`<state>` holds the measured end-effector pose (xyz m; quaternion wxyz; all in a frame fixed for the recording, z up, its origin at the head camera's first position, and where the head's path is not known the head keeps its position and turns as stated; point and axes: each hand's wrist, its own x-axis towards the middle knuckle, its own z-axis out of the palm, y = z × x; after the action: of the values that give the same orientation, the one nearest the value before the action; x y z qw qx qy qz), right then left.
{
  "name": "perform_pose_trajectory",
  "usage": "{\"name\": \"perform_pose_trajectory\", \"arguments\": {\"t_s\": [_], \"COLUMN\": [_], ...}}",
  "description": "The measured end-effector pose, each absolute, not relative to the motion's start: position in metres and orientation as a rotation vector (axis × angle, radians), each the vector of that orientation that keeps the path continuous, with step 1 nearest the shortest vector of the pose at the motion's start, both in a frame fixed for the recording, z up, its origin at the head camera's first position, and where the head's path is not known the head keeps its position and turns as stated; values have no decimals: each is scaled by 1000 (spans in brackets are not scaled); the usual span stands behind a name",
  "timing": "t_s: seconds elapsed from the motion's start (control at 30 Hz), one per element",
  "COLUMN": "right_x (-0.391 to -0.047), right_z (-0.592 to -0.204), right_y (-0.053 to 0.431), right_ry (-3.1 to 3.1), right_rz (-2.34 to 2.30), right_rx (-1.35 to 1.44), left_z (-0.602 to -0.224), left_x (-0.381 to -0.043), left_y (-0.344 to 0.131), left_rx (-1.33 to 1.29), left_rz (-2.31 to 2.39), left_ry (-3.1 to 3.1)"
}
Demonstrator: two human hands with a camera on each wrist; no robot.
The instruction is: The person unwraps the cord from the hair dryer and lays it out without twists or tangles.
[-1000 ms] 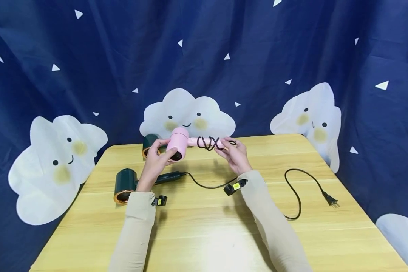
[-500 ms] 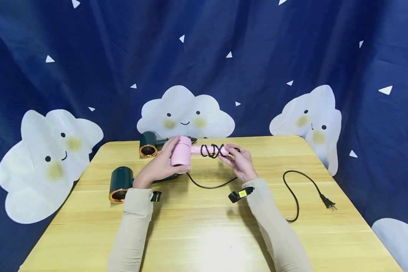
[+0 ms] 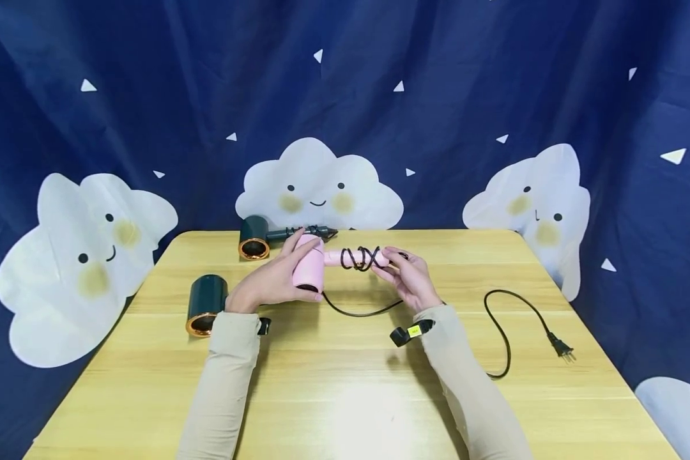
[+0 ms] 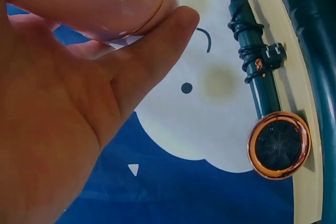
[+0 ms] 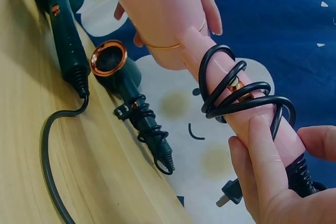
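Note:
Both hands hold a pink hair dryer [image 3: 308,268] above the table, with its handle pointing right. My left hand [image 3: 270,281] grips the barrel, fingers over the top and thumb near the lower opening. At the handle's end, my right hand [image 3: 408,278] pinches with thumb and fingers. A black cord [image 5: 247,90] is wound in several loops around the pink handle. Its plug [image 5: 231,191] shows beside the right fingers in the right wrist view. The left wrist view shows the pink barrel [image 4: 100,3] against the palm.
A dark green hair dryer [image 3: 208,295] lies at left, its handle hidden behind the left hand. Its black cord [image 3: 362,315] crosses right to a plug [image 3: 562,349]. Another green hair dryer [image 3: 256,226], cord wrapped, lies at the wooden table's [image 3: 333,370] back edge before a blue curtain [image 3: 345,76].
The pink hair dryer has come down and slightly right, its barrel turned more upright. My left hand has shifted its grip around the barrel. The right hand stays on the handle's end.

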<state>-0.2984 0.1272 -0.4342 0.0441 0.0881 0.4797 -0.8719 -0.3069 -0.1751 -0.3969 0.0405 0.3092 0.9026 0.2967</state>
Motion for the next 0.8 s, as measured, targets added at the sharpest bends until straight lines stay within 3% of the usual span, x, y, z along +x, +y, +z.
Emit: {"name": "perform_pose_trajectory", "arguments": {"t_s": [0.8], "right_x": [-301], "right_z": [-441], "right_y": [149], "right_ry": [1567], "right_rz": [-2418], "right_rx": [54], "left_z": [-396], "left_x": [-309], "left_y": [-188], "left_rx": [978], "left_rz": [966], "left_ry": [2753]}}
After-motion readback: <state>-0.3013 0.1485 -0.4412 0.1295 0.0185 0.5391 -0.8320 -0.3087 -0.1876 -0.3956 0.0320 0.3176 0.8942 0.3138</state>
